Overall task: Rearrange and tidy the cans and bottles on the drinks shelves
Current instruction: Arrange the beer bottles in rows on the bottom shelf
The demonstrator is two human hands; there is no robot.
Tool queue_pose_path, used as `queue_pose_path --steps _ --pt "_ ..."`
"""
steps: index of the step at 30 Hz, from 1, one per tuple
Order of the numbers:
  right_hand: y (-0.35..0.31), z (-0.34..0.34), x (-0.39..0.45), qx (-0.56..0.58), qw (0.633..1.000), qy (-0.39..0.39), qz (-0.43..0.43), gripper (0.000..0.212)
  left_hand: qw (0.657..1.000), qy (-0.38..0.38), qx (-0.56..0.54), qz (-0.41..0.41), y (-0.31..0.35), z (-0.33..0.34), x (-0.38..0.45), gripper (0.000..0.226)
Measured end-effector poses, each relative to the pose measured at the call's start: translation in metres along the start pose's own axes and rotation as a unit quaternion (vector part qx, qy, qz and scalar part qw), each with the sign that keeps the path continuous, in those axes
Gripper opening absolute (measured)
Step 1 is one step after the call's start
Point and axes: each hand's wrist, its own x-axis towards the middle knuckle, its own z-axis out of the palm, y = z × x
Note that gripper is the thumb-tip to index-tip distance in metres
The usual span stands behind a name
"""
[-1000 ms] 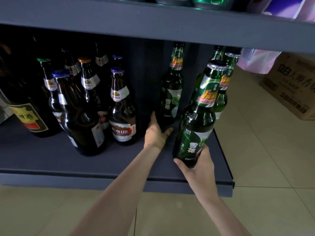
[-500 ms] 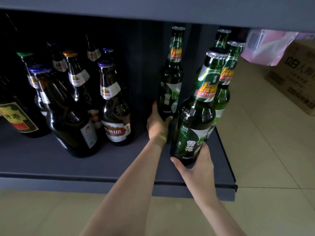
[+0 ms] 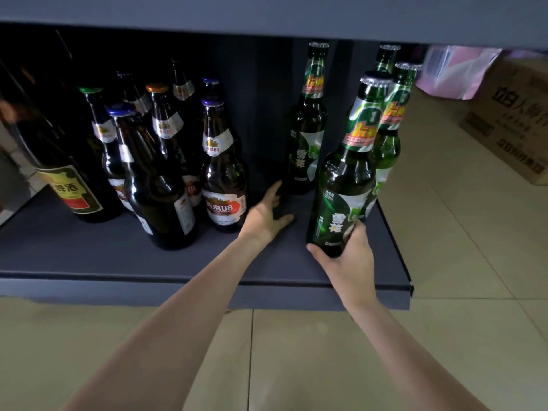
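On the bottom shelf (image 3: 89, 256), the right hand (image 3: 350, 259) wraps its grip round a tilted green beer bottle (image 3: 344, 185), probably to realign it; the left hand (image 3: 267, 218), fingers spread, reaches for the rear green bottle (image 3: 307, 134).

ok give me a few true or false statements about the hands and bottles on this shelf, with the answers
1. The right hand grips the base of a green bottle. True.
2. The left hand holds a brown bottle. False: it is open and holds nothing, near the lone green bottle.
3. The brown bottles stand left of the green ones. True.
4. The gripped bottle has no cap. False: it is capped.
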Motion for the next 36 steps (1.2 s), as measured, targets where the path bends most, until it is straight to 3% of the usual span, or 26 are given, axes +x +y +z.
queue_pose_path --steps 8,14,20,23,26,28,31,33,36 --pt "-0.018 0.027 0.009 -0.015 1.000 0.004 -0.025 0.076 0.997 -0.026 0.060 0.033 -0.013 -0.017 -0.032 0.086" --pt "-0.038 0.052 0.028 -0.022 1.000 0.007 0.015 0.066 0.997 -0.024 0.056 0.044 -0.018 -0.025 -0.042 0.088" --pt "-0.036 0.056 0.036 -0.017 0.999 -0.006 0.032 0.072 0.998 -0.022 0.047 0.028 -0.021 -0.028 -0.048 0.086" --pt "-0.018 0.040 0.028 0.008 1.000 0.017 0.010 0.058 0.999 0.017 0.044 0.017 -0.017 -0.022 -0.049 0.084" --pt "0.010 0.012 0.014 0.031 0.994 0.107 -0.016 0.034 0.996 0.065 0.054 0.006 -0.006 -0.006 -0.048 0.085" --pt "0.021 -0.006 0.018 0.062 0.988 0.142 0.013 0.042 0.991 0.087 0.100 -0.007 0.002 0.010 -0.046 0.086" --pt "0.025 -0.016 0.043 0.026 0.996 0.071 0.051 0.080 0.983 0.123 0.126 -0.048 0.015 0.034 -0.037 0.086" --pt "0.024 -0.012 0.054 0.021 0.999 0.035 0.028 0.079 0.978 0.145 0.133 -0.074 0.019 0.040 -0.030 0.085" --pt "0.023 -0.005 0.057 0.008 0.998 0.058 0.017 0.069 0.971 0.162 0.151 -0.086 0.019 0.043 -0.026 0.084"
